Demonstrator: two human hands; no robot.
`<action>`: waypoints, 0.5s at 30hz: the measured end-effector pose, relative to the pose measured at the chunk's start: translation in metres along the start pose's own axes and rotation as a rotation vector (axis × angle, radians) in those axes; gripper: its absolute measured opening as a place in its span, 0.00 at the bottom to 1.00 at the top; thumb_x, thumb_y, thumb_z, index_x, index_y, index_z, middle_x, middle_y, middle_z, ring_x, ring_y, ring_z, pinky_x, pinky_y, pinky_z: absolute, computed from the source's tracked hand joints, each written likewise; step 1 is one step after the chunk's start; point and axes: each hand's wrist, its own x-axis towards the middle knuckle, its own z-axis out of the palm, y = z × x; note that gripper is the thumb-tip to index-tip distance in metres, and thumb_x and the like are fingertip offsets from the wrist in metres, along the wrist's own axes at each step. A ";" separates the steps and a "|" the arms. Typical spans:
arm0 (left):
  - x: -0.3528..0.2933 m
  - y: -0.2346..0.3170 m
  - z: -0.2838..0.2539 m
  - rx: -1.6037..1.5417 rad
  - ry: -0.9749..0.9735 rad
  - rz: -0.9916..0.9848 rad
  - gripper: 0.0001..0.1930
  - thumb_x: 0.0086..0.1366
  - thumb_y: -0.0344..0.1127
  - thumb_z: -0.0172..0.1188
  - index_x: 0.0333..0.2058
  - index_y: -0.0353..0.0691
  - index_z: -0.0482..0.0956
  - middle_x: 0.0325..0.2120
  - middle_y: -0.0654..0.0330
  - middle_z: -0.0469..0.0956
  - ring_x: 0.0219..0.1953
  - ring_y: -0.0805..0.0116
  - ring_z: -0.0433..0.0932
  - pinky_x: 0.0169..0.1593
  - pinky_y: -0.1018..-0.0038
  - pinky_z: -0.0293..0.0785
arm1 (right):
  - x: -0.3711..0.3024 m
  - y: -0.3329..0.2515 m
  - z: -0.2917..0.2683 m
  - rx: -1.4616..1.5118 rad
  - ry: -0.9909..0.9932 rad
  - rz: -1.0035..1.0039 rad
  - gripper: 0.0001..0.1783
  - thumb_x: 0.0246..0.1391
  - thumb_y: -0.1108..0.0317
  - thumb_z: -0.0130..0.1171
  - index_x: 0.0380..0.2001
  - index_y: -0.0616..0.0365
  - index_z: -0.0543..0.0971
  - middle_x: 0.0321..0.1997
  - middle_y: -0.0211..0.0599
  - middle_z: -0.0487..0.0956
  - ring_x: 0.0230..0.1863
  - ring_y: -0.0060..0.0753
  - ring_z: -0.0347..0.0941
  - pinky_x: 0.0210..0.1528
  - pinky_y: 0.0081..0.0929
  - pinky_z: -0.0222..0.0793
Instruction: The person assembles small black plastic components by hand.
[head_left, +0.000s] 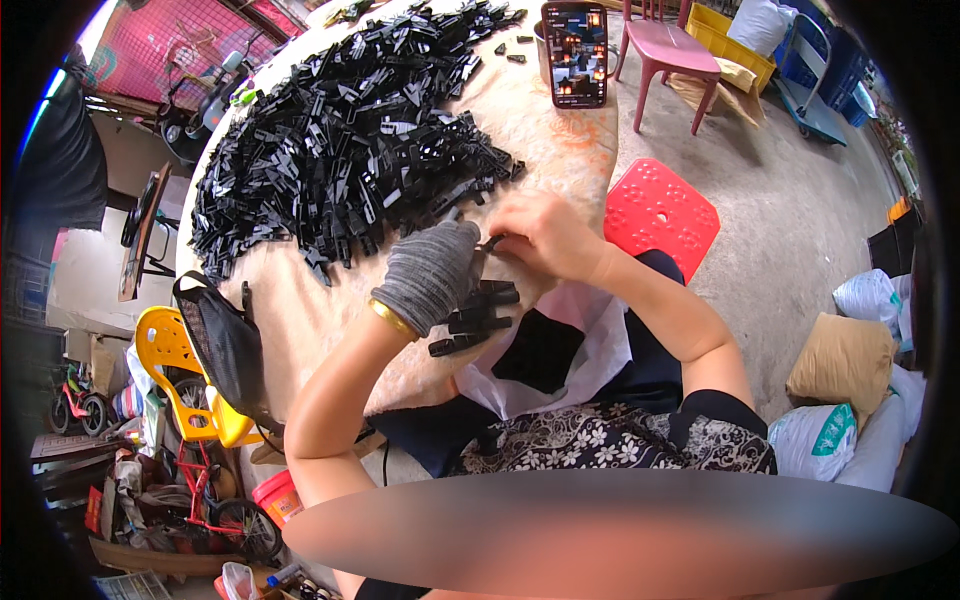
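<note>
Small black part (493, 243) sits at R fingertips, just beside L fingertips, above near side of cloth-covered table (566, 150).

Grip: R hand (545, 236) bare, thumb + forefinger closed on part. L hand (428, 275) in gray knit glove, fingers curled toward same spot; can't tell if it holds part too, contact hidden.

Just below grip: approx. row of black pcs (482, 318), roughly side by side, near table edge; can't tell if L hand touches them. Below + slightly R of grip: white bag (612, 322), open at lap, dark inside, contents unclear.

Beyond grip, up-L: big loose pile (350, 135) of similar black pcs. Beyond, up-R: phone (577, 60), propped upright, screen lit. R of grip, off table: red stool (662, 212). Well L of grip: black mesh item (218, 340) at table edge.

Risks (judgement): part is small + looks smooth, so a weak pinch could drop it, prob. into bag or onto floor. Knit glove could snag a thin edge and twist part. L wrist dipping could knock row off edge. Pile, loosely heaped, may slide if bumped. Lit screen could pull eyes off fingers → mis-grip.
</note>
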 end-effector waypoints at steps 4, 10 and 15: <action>0.017 -0.006 -0.002 0.016 -0.138 0.009 0.10 0.54 0.38 0.59 0.31 0.39 0.75 0.25 0.49 0.76 0.30 0.50 0.77 0.34 0.60 0.72 | 0.003 -0.011 -0.001 -0.096 -0.020 -0.055 0.09 0.36 0.69 0.63 0.27 0.54 0.77 0.31 0.34 0.75 0.39 0.41 0.71 0.42 0.36 0.65; 0.027 -0.001 -0.006 0.083 -0.244 0.048 0.12 0.54 0.40 0.61 0.31 0.37 0.76 0.24 0.49 0.77 0.30 0.49 0.77 0.34 0.60 0.73 | 0.001 -0.003 0.000 -0.092 -0.021 -0.037 0.08 0.36 0.68 0.63 0.25 0.54 0.77 0.30 0.34 0.74 0.38 0.41 0.70 0.41 0.35 0.66; 0.033 -0.002 -0.009 0.093 -0.254 0.076 0.13 0.53 0.41 0.61 0.30 0.37 0.76 0.24 0.49 0.77 0.30 0.49 0.77 0.34 0.60 0.72 | -0.006 0.000 0.002 -0.039 0.005 0.021 0.08 0.35 0.68 0.64 0.23 0.56 0.77 0.29 0.35 0.73 0.37 0.42 0.70 0.40 0.36 0.66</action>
